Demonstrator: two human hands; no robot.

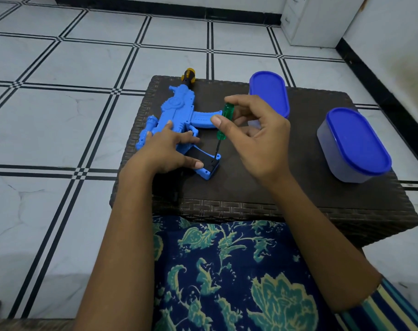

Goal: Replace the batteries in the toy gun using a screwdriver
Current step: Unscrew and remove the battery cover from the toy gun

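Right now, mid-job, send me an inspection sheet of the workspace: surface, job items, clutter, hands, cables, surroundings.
Surface: dark wicker table, bearing everything below.
Job's things: blue toy gun lies flat; screwdriver stands tip-down on the black battery cover at the grip.
Clutter: two blue-lidded tubs, far tub and near tub, at the right.
Hands: left hand presses on the toy gun; right hand pinches the screwdriver handle.
Cables: nothing seen.
Surroundings: tiled floor; patterned cloth nearest the camera.
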